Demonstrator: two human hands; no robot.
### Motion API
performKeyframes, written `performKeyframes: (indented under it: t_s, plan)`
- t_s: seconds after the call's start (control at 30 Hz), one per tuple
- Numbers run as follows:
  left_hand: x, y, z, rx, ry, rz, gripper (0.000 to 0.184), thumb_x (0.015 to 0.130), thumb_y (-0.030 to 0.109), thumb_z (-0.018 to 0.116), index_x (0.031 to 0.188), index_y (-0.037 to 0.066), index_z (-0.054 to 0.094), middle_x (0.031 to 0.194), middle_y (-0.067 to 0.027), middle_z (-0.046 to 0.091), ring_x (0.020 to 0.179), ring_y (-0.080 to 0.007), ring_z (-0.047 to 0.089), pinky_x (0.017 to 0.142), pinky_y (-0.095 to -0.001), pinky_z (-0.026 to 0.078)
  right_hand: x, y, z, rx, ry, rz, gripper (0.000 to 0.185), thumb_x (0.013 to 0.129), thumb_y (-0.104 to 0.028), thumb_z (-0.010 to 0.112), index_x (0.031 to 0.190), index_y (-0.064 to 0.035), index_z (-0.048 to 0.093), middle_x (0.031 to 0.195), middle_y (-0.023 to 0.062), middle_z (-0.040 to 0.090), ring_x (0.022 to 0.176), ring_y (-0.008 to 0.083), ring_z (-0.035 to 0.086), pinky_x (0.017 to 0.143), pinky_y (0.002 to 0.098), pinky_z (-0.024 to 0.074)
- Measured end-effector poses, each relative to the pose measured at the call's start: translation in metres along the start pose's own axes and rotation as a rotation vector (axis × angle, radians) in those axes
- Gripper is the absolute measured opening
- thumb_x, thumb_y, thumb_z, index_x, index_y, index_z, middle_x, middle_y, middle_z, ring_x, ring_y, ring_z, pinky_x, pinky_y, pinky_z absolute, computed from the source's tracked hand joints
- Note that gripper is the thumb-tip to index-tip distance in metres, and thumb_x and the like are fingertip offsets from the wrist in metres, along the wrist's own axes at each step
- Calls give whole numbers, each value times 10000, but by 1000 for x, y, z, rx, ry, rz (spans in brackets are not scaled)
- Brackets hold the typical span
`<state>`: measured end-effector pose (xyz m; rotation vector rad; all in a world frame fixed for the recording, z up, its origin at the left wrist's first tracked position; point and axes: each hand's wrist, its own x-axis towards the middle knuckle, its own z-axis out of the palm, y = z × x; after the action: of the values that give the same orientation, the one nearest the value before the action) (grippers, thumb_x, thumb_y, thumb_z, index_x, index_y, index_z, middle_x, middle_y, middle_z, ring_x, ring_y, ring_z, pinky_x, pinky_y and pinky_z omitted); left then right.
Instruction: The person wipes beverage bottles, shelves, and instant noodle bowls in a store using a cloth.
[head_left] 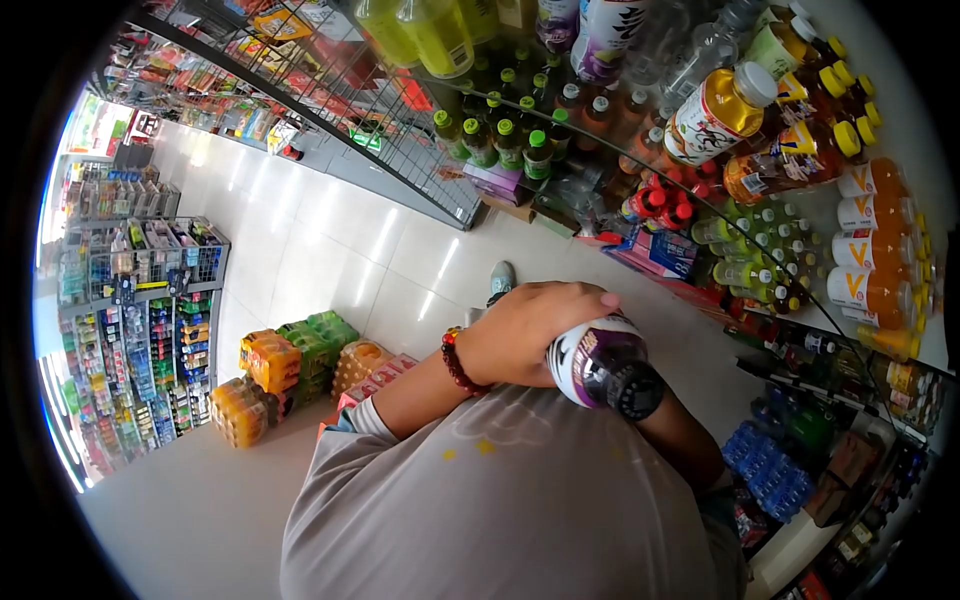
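Note:
My left hand [540,325], with a beaded bracelet at its wrist, is closed round a dark bottle [600,362] in front of my chest. A white and purple label covers the bottle's side, and its black cap [637,390] points down and to the right. My right forearm [685,440] comes in from the lower right and passes behind the bottle. The fingers of my right hand are hidden behind the bottle and my left hand.
Shelves of drinks stand on the right, with large bottles [720,115] at the top and orange bottles [870,245]. Wrapped drink packs [270,360] are at the lower left. A wire rack [360,85] stands ahead on the tiled floor [330,225].

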<state>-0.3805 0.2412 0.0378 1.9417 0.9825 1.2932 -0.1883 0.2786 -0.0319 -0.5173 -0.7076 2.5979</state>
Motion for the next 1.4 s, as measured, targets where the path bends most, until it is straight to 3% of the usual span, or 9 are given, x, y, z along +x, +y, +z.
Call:
performKeyframes:
  t_s: [0.17,0.27,0.33,0.47,0.6,0.7,0.93,1.2,1.4]
  plan:
    - [-16,-4,0,-179,202,-208,916,721,213,945,1475,72,445,1248,-148,648,1100,-311,704,965,-414,554,21,17,-27,-508,300,69,326,1008,-300,601,1092,-4,707,1027,52,711,889,122,641,820,321,527]
    - [-3,12,-10,-545,506,-396,814,773,143,878,1431,2,421,1219,-147,620,992,-263,710,846,-390,583,17,-8,4,-540,547,243,322,1017,-301,565,1030,-16,715,975,36,708,856,116,630,817,320,515]
    - [-1,9,-25,-608,515,-418,696,831,167,828,1378,-17,439,1177,-150,612,914,-253,714,774,-373,595,15,-11,-2,-522,223,315,376,1067,-264,466,1222,-17,703,1146,66,721,1088,117,651,955,283,508]
    - [6,9,-40,-869,608,-469,589,914,264,768,1338,-9,463,1119,-150,607,859,-267,711,704,-365,594,8,0,11,-536,68,149,274,1062,-256,600,1154,-32,726,1029,-1,720,934,103,639,860,288,507]
    - [11,15,-33,-859,607,-558,616,929,404,709,1301,-19,460,1106,-149,600,803,-263,699,682,-371,585,4,-19,40,-628,-111,31,374,974,-192,766,1294,-38,649,1156,10,692,1078,106,615,1005,307,480]
    - [8,11,-28,-906,563,-563,649,918,378,740,1338,-20,448,1136,-162,609,819,-265,706,691,-370,592,4,-22,47,-819,-123,-13,526,914,-206,840,1357,-56,602,1191,23,685,1119,118,615,1033,318,475]
    - [4,13,-21,-974,533,-614,682,943,376,727,1407,-17,419,1172,-188,627,859,-276,717,715,-369,604,0,-23,47,-679,-174,116,690,877,-263,887,1426,-39,534,1244,33,672,1167,130,610,1051,330,470]
    - [-3,2,-17,-1052,508,-612,763,1007,626,541,1427,4,405,1179,-194,629,850,-292,711,718,-379,604,0,-22,42,-553,-200,152,757,884,-319,879,1469,-32,494,1281,38,663,1208,143,604,1066,334,458]
    - [-6,-2,-16,-1071,497,-612,768,1008,654,513,1426,19,408,1181,-196,625,876,-294,706,736,-385,602,-2,-17,38,-580,-151,126,786,900,-375,856,1494,-37,467,1304,51,648,1247,160,580,1098,346,434]
